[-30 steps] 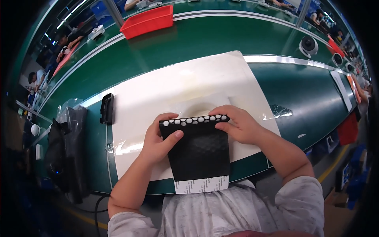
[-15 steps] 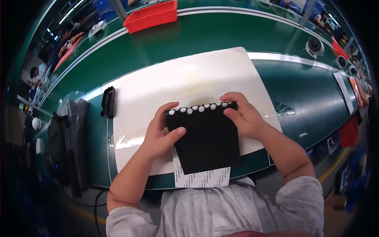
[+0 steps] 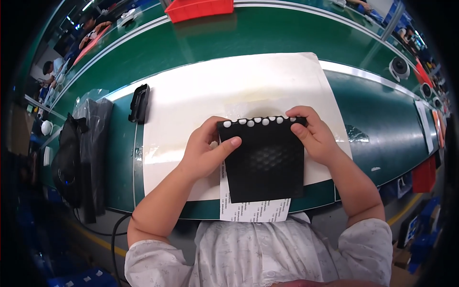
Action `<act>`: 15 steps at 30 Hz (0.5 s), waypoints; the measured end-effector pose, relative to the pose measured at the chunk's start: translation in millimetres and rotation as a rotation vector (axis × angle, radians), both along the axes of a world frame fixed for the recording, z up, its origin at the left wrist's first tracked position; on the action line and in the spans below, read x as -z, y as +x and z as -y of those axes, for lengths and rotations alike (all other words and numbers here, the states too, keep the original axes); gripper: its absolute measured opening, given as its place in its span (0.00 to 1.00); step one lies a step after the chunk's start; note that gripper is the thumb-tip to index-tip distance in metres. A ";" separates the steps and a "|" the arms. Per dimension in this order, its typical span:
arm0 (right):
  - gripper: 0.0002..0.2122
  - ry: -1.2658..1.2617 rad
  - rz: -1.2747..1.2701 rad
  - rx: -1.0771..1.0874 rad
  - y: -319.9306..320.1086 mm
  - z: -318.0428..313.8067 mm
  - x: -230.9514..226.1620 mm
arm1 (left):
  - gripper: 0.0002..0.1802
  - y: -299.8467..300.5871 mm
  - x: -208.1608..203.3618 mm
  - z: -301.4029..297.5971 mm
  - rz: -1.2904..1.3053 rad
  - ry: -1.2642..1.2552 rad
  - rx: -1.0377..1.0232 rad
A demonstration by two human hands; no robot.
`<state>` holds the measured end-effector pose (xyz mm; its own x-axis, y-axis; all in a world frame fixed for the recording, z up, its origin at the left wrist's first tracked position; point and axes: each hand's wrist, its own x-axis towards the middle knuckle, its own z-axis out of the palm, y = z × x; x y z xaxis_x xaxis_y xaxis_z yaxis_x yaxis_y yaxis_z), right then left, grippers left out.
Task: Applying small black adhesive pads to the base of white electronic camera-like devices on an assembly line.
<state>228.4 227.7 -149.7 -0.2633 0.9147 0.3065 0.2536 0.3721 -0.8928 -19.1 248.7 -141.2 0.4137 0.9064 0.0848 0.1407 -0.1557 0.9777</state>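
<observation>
1. The left grip (image 3: 206, 148) is clamping the upper left corner of the black sheet (image 3: 265, 174), pressing from both faces; the right grip (image 3: 316, 138) is clamping the upper right corner the same way.
2. Slipping is looking like the main risk: only the upper corners are being held, so one weakening pinch could be letting the sheet swing askew.
3. White dots (image 3: 265, 122) are lining the upper edge, one sitting right by the right grip; they could be working loose if that grip is rubbing across them.
4. Relative to the grips, the black sheet is spanning the space between them at its upper edge, with its body extending below both toward the near edge of the bench (image 3: 377, 115).
5. A white sheet (image 3: 253, 211) is showing behind it, past the left and lower edges, out of square; I am not able to tell whether the two are sticking together. Its unheld lower end could be shifting further.
6. Farther out, a white mat (image 3: 191, 95) is covering the bench, a black tray (image 3: 139, 104) is lying at its left edge, and a red bin (image 3: 201, 9) is sitting beyond.
</observation>
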 end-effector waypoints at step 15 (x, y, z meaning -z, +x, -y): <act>0.21 -0.150 0.013 -0.064 -1.8 2.1 -5.9 | 0.10 -2.4 3.4 3.7 0.038 0.012 -0.060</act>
